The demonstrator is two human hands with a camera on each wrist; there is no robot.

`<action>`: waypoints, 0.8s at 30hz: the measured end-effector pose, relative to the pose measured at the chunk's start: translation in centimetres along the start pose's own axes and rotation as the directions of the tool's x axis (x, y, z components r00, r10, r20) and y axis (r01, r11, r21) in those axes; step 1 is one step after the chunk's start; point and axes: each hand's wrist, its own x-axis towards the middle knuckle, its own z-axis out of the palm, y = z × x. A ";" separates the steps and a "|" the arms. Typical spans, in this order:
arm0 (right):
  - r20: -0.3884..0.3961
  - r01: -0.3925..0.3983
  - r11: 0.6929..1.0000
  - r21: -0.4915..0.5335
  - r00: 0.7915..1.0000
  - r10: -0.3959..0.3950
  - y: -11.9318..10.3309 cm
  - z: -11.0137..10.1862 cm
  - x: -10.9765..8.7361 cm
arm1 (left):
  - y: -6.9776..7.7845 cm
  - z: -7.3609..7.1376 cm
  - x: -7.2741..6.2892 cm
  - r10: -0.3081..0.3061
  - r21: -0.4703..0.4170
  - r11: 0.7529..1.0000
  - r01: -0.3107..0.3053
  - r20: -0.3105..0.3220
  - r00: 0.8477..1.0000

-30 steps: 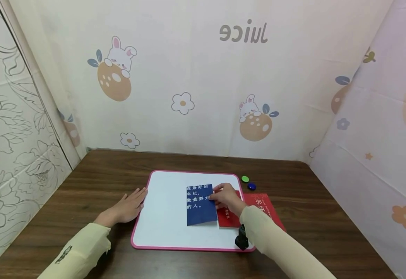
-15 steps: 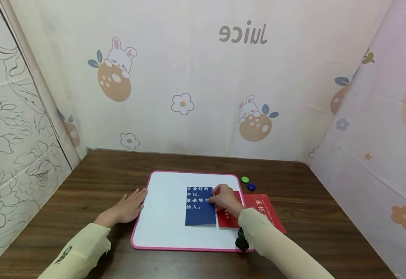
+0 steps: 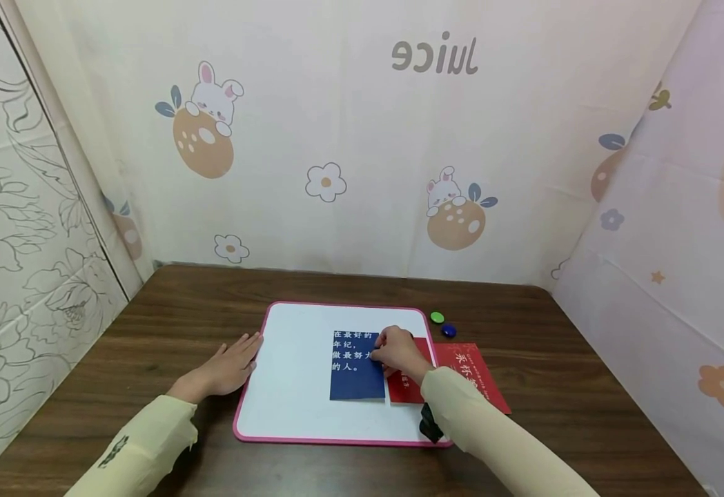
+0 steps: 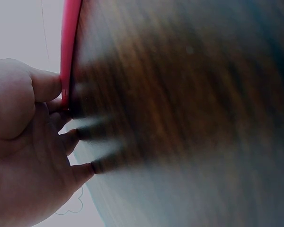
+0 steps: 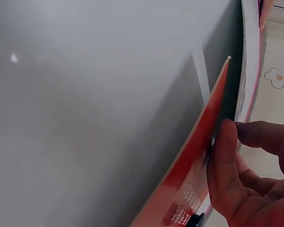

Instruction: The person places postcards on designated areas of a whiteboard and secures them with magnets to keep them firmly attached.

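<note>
- Head view: blue card (image 3: 355, 386) w/ white Chinese text is on the whiteboard (image 3: 293, 386), right of ctr, approx. upright to it.
- R grip (image 3: 400, 351) pinches its right edge btwn thumb & fingers, right next to the red card (image 3: 406, 395) on the same board.
- L grip (image 3: 228, 366) is uncurled, fingers out straight at the board's left edge. Good brace, I'd say; keep it light so the board doesn't skid on the counter (image 3: 181, 310).
- Off the board's right side: second red card (image 3: 484, 378), green disc (image 3: 437, 318), blue disc (image 3: 448, 331).
- Left wrist view: thumb & fingers by the pink rim (image 4: 70, 47), holding nothing. Contact w/ the counter hard to tell, v. blurry.
- Right wrist view: thumb & forefinger meet at the card edge; red card's corner stands close by. Best to square the blue one w/o nudging its neighbor, lay it flat, then ease off w/ fingertips pressing.
</note>
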 end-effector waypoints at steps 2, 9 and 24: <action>0.005 0.004 1.000 -0.020 1.000 -0.004 -0.2 0.0 -0.1 | 0.0 0.0 0.0 0.001 0.000 1.000 -0.001 -0.001 1.000; -0.004 0.005 0.998 -0.057 1.000 -0.006 -0.4 0.1 0.1 | 0.1 -0.1 0.0 -0.001 -0.003 1.000 0.001 0.003 1.000; -0.044 0.026 0.991 -0.129 0.999 -0.032 -0.7 0.3 0.0 | 0.2 -0.2 -0.1 0.000 -0.007 1.000 0.000 0.002 1.000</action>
